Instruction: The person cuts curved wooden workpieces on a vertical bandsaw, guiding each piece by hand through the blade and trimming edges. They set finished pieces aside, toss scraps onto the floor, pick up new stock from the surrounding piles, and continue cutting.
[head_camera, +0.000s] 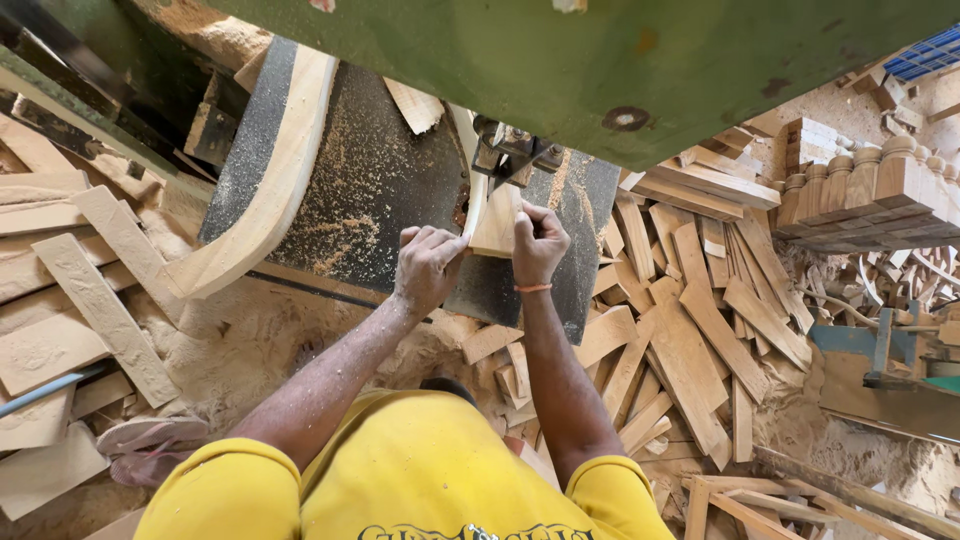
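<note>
Both hands on the small wood block, flat on the saw counter. Left grip clamped on its near-left edge, right grip pinching the right side, steadying it at the blade guide. Offcuts piled on floor beyond.

A small wooden piece lay on the saw table between both hands, a curved plank to its left, scattered offcuts on the floor to its right.

Pale tan wood piece in the grip; beneath it a dark grey saw table speckled with sawdust; above, a green machine housing.
</note>
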